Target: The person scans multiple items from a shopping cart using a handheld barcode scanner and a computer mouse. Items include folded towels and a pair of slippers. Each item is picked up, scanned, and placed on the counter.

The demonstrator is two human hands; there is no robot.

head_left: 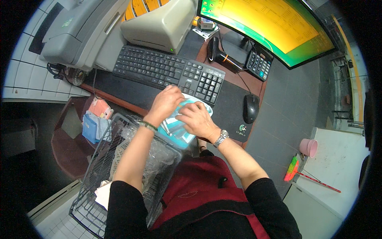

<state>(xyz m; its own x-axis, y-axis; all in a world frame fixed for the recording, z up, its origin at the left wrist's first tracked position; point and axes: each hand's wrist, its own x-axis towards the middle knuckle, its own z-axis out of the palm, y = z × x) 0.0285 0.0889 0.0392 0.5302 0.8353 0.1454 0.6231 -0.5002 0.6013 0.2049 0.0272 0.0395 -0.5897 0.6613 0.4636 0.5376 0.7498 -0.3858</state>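
Note:
A blue-and-white plastic package lies at the desk's front edge, just in front of the keyboard, with white folded pieces showing in it. My left hand, with a beaded bracelet at the wrist, has its fingers curled on the package's upper left side. From the right, my right hand, wearing a metal watch, presses bent fingers onto the package's upper part. Both hands are closed on it, and their fingertips are partly hidden. The black keyboard sits right beyond my hands.
A wire basket holding clear plastic stands below my left arm. On the desk are a label printer, a barcode scanner, a calculator, a mouse and a monitor. A larger printer stands left.

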